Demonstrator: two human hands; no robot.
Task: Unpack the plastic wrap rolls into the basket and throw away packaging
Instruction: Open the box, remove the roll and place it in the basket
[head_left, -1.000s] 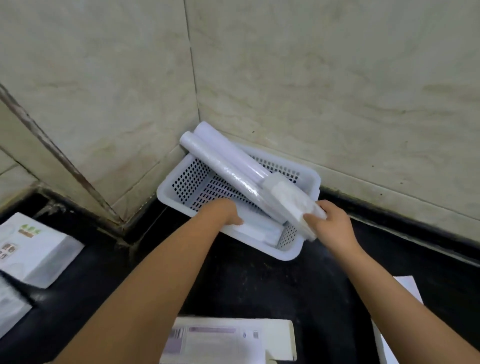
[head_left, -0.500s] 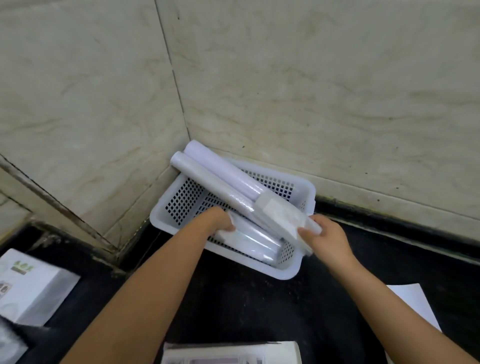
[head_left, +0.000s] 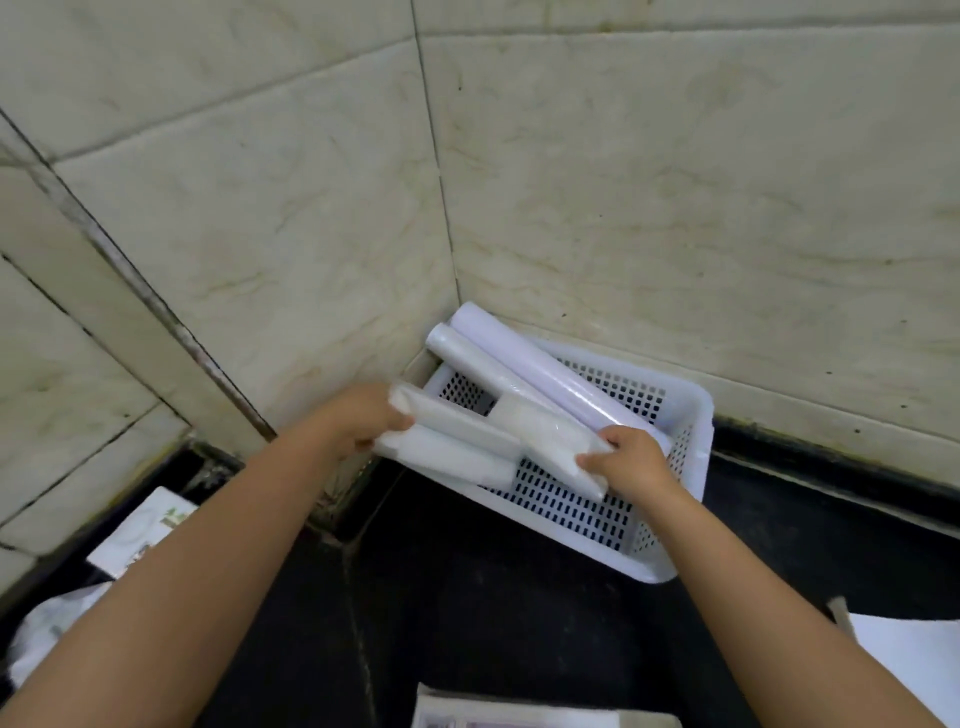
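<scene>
A white perforated basket (head_left: 670, 525) stood on the dark counter (head_left: 498, 597), pushed into the corner of the tiled wall (head_left: 675, 197); two long rolls, one pale lilac (head_left: 550, 374) and one clear-wrapped (head_left: 467, 358), lay slanted in it, their upper ends propped over the far-left rim against the corner; the left hand (head_left: 358, 421) gripped the left end of a pair of shorter wrapped rolls (head_left: 452, 441), fingers curled round it, the pair held across the basket's left rim; the right hand (head_left: 631, 460) pinched the near end of a white wrapped pack (head_left: 550, 441) over the basket interior, thumb and fingers closed on it; a printed box (head_left: 140, 530) lay at left, white paper (head_left: 909, 660) at right, and a further carton (head_left: 519, 714) at the bottom edge.
</scene>
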